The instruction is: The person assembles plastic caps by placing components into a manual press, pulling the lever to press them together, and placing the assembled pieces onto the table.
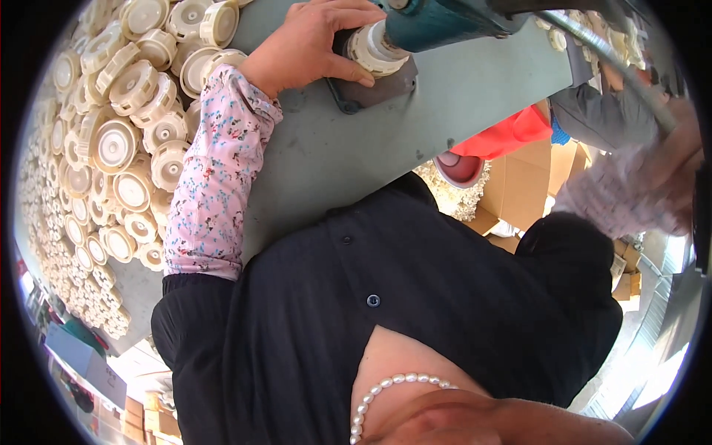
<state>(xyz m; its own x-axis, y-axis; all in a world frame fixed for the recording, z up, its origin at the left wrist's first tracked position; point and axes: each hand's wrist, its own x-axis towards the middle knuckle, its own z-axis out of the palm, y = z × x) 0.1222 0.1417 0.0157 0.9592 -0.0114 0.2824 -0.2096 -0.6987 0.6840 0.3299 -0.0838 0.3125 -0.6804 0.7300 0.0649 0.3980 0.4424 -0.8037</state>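
A cream round plastic cap (363,53) sits on a dark metal base plate (378,89), directly under the teal body of a press (452,22). My left hand (319,43) curls around the cap's left side, with the thumb at its near edge and the fingers partly hidden behind. Far to the right, my right hand (673,152) is smeared by motion at the lower end of a metal lever (612,59). The lever runs into the closed hand; its single fingers do not show clearly.
Heaped cream caps (119,141) cover the left of the grey-green table (304,163). Beyond the right table edge are a red cloth (512,133), a pink tub (461,169) and open cardboard boxes (519,182). Another person's grey sleeve (608,111) shows at the right.
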